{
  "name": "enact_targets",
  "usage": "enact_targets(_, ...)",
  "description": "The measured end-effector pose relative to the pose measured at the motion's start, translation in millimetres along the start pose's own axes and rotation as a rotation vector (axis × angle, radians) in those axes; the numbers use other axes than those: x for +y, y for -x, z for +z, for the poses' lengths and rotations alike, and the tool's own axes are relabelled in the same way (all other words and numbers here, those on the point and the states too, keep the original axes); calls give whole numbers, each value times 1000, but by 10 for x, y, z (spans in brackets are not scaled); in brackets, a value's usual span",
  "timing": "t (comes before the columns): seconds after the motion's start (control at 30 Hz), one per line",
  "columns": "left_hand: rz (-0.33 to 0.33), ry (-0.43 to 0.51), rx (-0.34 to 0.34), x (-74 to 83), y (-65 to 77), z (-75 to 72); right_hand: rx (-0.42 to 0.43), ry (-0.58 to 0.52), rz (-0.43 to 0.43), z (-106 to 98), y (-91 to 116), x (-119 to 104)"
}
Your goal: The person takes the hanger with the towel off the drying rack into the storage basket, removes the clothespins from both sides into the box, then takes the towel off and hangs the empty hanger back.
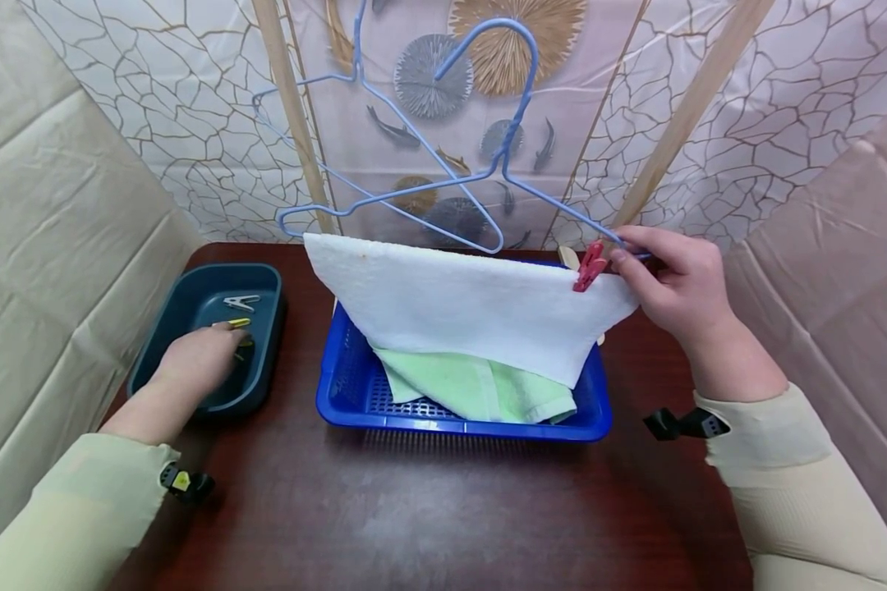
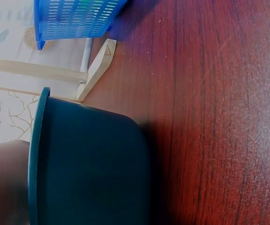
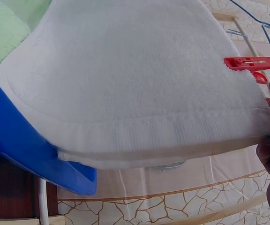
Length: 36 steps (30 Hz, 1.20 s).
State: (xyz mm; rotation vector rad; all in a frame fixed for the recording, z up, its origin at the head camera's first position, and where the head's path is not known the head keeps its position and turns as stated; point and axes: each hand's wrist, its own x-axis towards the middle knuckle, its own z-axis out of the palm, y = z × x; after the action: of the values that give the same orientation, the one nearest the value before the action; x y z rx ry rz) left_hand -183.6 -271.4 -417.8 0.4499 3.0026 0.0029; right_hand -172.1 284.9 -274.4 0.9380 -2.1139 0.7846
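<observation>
My right hand (image 1: pixel 676 283) grips the right end of a blue wire hanger (image 1: pixel 421 189) between thumb and fingers, at the top corner of a white towel (image 1: pixel 458 304). A red clothespin (image 1: pixel 590 267) clips the towel's top edge near that hand; it shows in the right wrist view too. The towel's left top corner hangs below the hanger's bar. My left hand (image 1: pixel 199 361) reaches into a dark teal tub (image 1: pixel 266 361), fingertips at a yellow clothespin (image 1: pixel 240 322); I cannot tell if they pinch it. A pale clothespin (image 1: pixel 241 302) lies farther back in the tub.
Under the towel stands a blue plastic basket (image 1: pixel 333 386) with a light green towel (image 1: pixel 480 386) in it. Behind, a second blue hanger (image 1: pixel 395 107) hangs by a wooden stand (image 1: pixel 288 90). Fabric walls enclose the brown table (image 1: pixel 429 509) at the sides and back.
</observation>
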Motion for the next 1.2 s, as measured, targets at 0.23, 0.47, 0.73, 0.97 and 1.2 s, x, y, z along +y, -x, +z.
enact_targets(0.23,-6,29,32,-18,30,-42,3,-17,-7,5,7,13)
enact_targets(0.47,-64,44,51,-31,42,-204,27,-27,-6,16,17,30)
enact_targets(0.73,-49,50,109,46,84,-381,42,2,-4,27,20,52)
enact_targets(0.97,-56,60,110,254,107,-515,45,-18,-17,31,6,39)
enact_targets(1.2,-28,100,173,503,153,-655,18,-13,-28,-3,-9,-5)
